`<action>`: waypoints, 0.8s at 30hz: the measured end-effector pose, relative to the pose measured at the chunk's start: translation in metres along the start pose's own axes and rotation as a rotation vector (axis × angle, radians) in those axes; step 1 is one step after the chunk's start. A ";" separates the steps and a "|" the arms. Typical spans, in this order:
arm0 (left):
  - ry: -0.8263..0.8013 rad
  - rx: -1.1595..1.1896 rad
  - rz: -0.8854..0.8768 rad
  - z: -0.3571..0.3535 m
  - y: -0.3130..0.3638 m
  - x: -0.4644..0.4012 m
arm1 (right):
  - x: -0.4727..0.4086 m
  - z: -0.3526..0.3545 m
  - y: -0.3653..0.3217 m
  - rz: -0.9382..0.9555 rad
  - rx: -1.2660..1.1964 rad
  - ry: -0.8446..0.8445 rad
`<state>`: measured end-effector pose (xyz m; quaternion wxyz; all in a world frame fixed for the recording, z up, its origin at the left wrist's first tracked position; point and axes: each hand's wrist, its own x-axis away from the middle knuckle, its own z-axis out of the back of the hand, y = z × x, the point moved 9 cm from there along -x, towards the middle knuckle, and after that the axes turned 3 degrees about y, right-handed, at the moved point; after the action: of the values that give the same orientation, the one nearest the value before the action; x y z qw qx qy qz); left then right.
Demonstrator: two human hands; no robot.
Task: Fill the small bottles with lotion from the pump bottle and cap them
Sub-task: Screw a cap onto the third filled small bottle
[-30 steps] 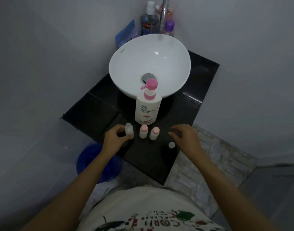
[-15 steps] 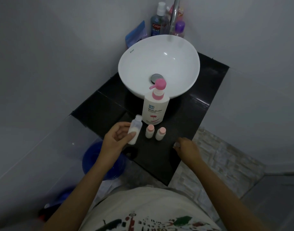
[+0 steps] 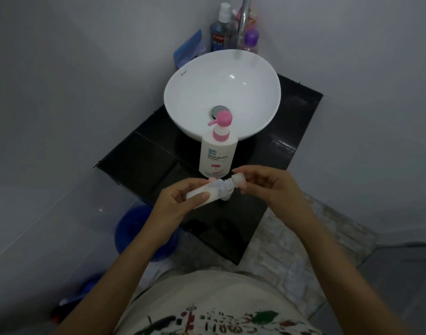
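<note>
Lotion shows as a milky white fill inside the small bottle, which the left hand holds above the front part of the black counter. The bottle lies tilted, nearly on its side, its open neck pointing to the right and a little away from the person. The left thumb lies across the bottle's near side and the other fingers curl round its far side, so the grip is closed firmly on the body. The right hand is just beside it, thumb and forefinger pinching a small pale cap at the bottle's neck; whether the cap already touches the neck is hard to tell. The remaining right fingers are loosely bent behind the pinch. Under the tilted bottle, partly hidden, a bit of another small bottle shows on the counter.

Just beyond the hands stands the pump bottle, upright, white with a pink pump head whose spout points left. Behind it sits the round white basin on the counter. At the far corner, against the wall, stand a blue mouthwash bottle, a purple-capped bottle and a blue packet, beside the metal tap. Low on the left, under the counter's edge, a blue bucket stands on the floor.
</note>
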<state>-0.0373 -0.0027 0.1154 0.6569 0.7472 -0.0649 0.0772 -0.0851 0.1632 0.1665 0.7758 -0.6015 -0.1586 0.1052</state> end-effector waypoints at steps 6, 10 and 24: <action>-0.023 -0.029 0.011 -0.007 -0.001 -0.003 | 0.007 0.005 -0.003 0.054 0.019 -0.033; -0.034 -0.039 0.026 -0.009 0.000 -0.004 | 0.010 0.009 -0.009 0.123 0.121 -0.064; -0.038 -0.051 0.042 -0.009 0.006 0.002 | 0.012 0.003 -0.001 -0.036 0.321 0.068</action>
<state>-0.0370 0.0053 0.1228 0.6725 0.7302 -0.0949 0.0749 -0.0756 0.1702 0.1694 0.8687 -0.4700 -0.1243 0.0950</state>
